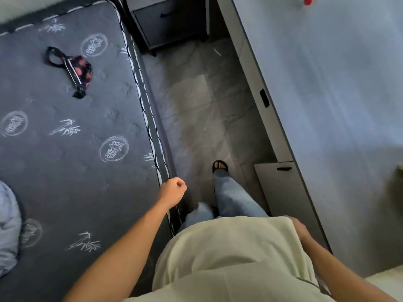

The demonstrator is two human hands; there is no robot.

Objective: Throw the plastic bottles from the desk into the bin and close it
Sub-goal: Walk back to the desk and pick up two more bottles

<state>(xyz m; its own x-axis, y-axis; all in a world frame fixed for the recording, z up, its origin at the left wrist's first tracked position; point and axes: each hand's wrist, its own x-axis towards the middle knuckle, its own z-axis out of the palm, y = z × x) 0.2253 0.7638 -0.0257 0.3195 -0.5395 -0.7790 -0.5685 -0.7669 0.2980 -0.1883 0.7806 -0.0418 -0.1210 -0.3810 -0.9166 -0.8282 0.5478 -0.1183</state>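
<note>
No bottle and no bin show clearly in this head view. The pale blue desk top (331,88) fills the right side. A small red object (309,0) sits at its far edge, cut off by the frame. My left hand (173,190) is curled into a loose fist with nothing in it, hovering at the mattress edge. My right hand (297,226) is blurred and mostly hidden behind my light green shirt, close to the desk's front; its fingers cannot be made out. I stand on the tiled floor between bed and desk.
A dark patterned mattress (65,131) lies on the left with a black and red pouch (76,68) on it. A dark bedside cabinet (170,22) stands at the far end of the narrow tiled aisle (202,101). Desk drawers (281,188) line the right.
</note>
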